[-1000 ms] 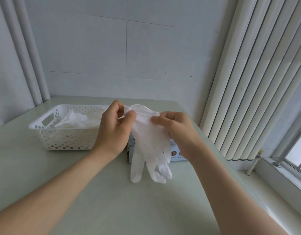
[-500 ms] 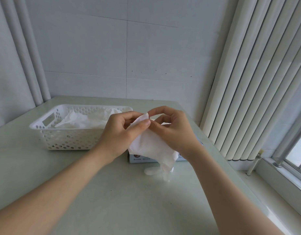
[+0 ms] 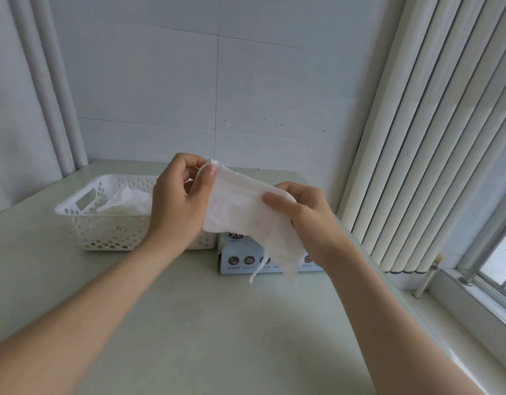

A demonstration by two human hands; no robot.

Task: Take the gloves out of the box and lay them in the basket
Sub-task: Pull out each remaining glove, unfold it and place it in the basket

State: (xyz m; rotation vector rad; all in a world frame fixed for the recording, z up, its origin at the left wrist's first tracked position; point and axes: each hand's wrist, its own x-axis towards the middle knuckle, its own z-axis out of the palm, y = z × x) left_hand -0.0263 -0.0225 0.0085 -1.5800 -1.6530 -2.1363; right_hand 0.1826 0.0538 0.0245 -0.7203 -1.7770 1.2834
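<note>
We held a white glove (image 3: 246,212) stretched in the air between both hands, above the glove box (image 3: 240,259): our left hand (image 3: 179,201) pinched its upper corner between thumb and fingers, our right hand (image 3: 301,215) gripped its other side. The box sat near the tabletop's (image 3: 203,323) far edge, just beside the white basket (image 3: 109,229), which already held other gloves (image 3: 126,199).

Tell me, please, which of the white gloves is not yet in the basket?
The glove stretched between the left hand and right hand; the other glove lies inside the basket.

Soft daylight from right, edges bowed
</note>
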